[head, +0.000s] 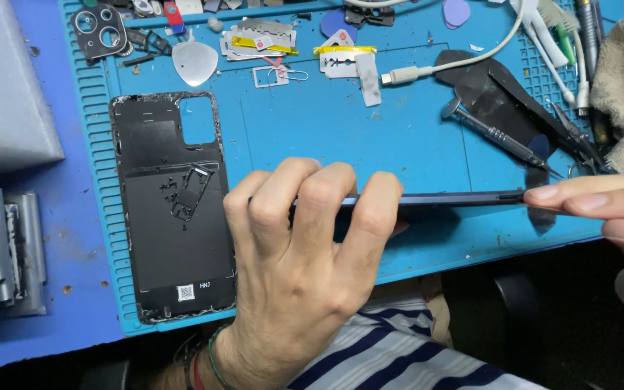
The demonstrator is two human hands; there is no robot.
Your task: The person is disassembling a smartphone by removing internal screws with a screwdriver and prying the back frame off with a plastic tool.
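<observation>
The back cover (pixel 171 209) is already off and lies inner side up on the blue mat (pixel 312 137), while your left hand (pixel 305 267) grips the phone (pixel 442 200) edge-on above the mat's near edge and your right hand (pixel 604 206) pinches its far end, so, as I judge, reassembly is left.

Illumination is bright and even from overhead. The mat (pixel 413 137) shows soft glare; the phone (pixel 435 200) casts a short shadow beneath it. The right hand (pixel 615 206) (frame edge) is slightly soft. The lower area is dim.
</observation>
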